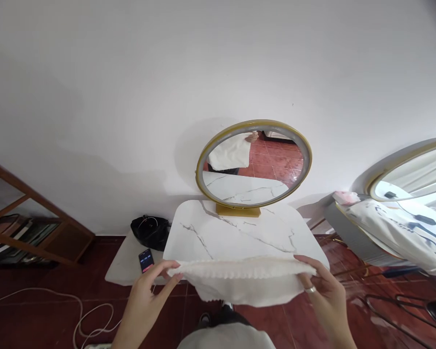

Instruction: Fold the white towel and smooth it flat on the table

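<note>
A white cloth with a small scalloped edge is stretched between my two hands, its lower part hanging down. My left hand pinches its left corner between thumb and fingers. At the opposite corner, my right hand, with a ring on one finger, grips the fabric. The cloth hangs at the front edge of a white marble-patterned table and hides part of that edge. A round gold-framed mirror stands at the table's back and reflects the cloth and a hand.
Left of the table, a black bag and a phone lie on a low pale surface. A wooden shelf leans in at far left; a white cable trails over the red floor. At right are another mirror and white fabric.
</note>
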